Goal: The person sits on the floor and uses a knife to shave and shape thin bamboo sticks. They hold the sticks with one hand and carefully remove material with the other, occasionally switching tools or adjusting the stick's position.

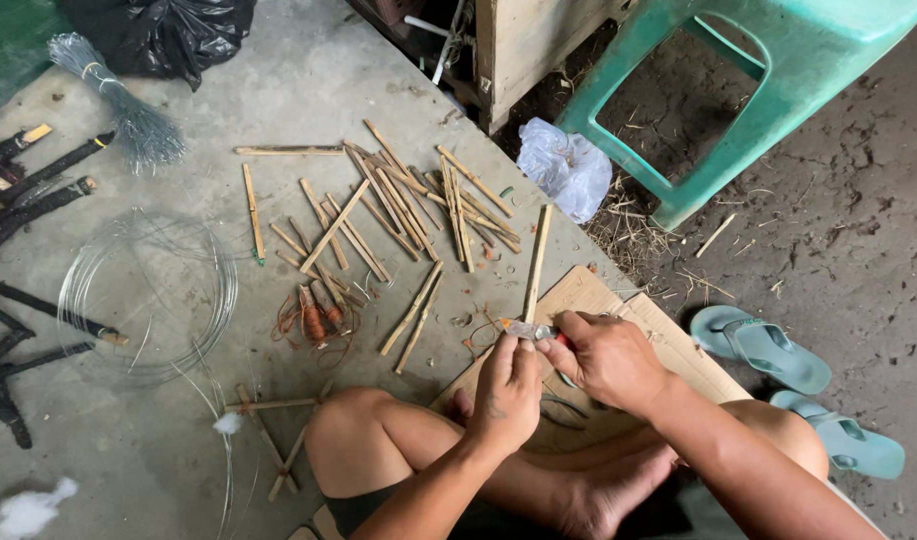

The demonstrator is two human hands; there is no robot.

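My left hand [505, 392] and my right hand [606, 358] meet over a sheet of cardboard [596, 292], above my crossed legs. Together they pinch a small pale stick-like piece with an orange tip [525, 329], held level between the fingertips. A long bamboo stick [537, 262] lies just beyond the hands. Several cut bamboo sticks [398, 205] are scattered on the concrete floor further out. A small bundle of orange-brown thread spools [316, 320] lies left of the hands.
A coil of thin wire [146, 296] and a bundle of cut wires [128, 110] lie left. Dark sticks [28, 195] are at the far left. A green plastic stool [768, 90], a clear plastic bag [566, 165] and two green sandals [778, 355] sit right.
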